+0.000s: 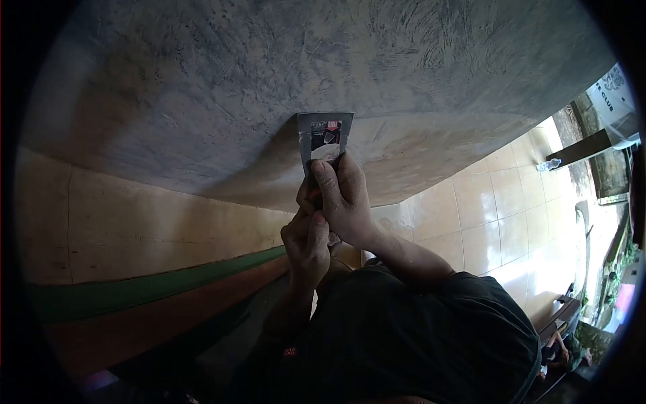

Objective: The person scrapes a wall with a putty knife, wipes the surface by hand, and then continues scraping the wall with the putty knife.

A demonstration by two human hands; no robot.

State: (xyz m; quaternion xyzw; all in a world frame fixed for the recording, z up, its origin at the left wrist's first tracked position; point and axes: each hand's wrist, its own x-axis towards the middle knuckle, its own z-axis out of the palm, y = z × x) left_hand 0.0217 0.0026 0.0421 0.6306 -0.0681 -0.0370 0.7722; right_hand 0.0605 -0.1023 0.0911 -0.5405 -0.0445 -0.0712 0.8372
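A wide putty knife [305, 138] with a printed label on its blade points up and away from me. Its blade edge meets the grey, patchy plastered wall [222, 74], or lies very close to it. My right hand [350, 202] is closed round the tool where blade and handle join, the thumb pressed along the lower blade. Just below it, my left hand [306, 252] is closed round the handle, thumb on top. Most of the handle is hidden by my fingers. A bit of orange shows between the hands.
Left of me runs a pale wall [134, 215] with a green band [155, 289] along it. Shiny tiles [484, 209] cover the floor on the right. A clear plastic bottle [548, 164] lies at the floor's far edge. Another person [565, 350] is at lower right.
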